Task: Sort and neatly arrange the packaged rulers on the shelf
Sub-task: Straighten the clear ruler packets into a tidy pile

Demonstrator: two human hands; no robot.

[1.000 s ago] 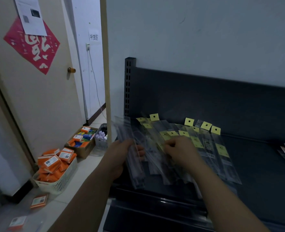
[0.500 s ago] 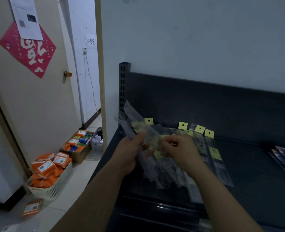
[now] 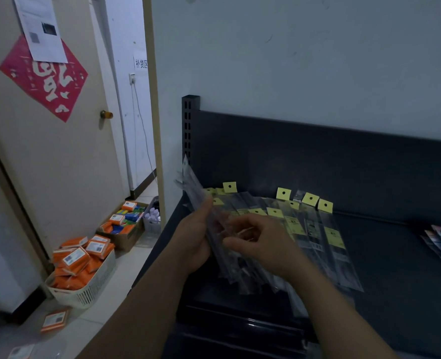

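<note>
A: While L hand fingers wrap a tilted ruler bundle over shelf left end, R hand?
B: R fingers pinch same bundle; other rulers lie fanned on shelf beside.

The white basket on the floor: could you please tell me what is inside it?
Orange boxes with white labels, heaped above the rim of the basket. Anything beneath the top boxes is covered.
</note>
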